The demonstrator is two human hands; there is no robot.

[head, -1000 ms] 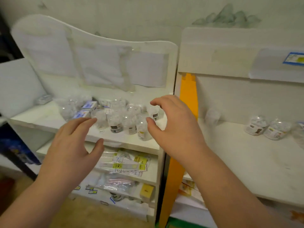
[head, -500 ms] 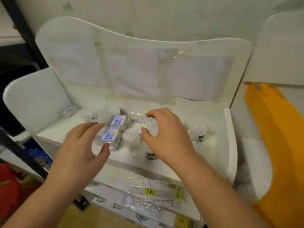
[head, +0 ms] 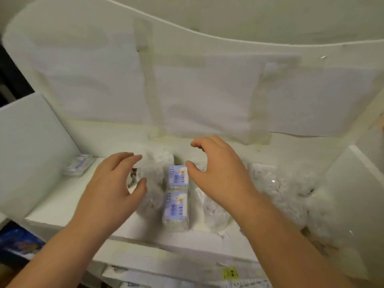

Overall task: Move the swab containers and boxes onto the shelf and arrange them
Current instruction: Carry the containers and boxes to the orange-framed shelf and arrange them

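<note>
Two blue boxes sit in line between two spread, empty hands.

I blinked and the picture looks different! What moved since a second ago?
The head camera swung left and closer to the shelf. Both hands went forward: left hand and right hand now flank the two blue boxes, over the clear containers. As before, both hands are open and hold nothing.

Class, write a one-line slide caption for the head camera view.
Left hand and right hand, both open, hover either side of two blue boxes among clear swab containers on the white shelf.
</note>
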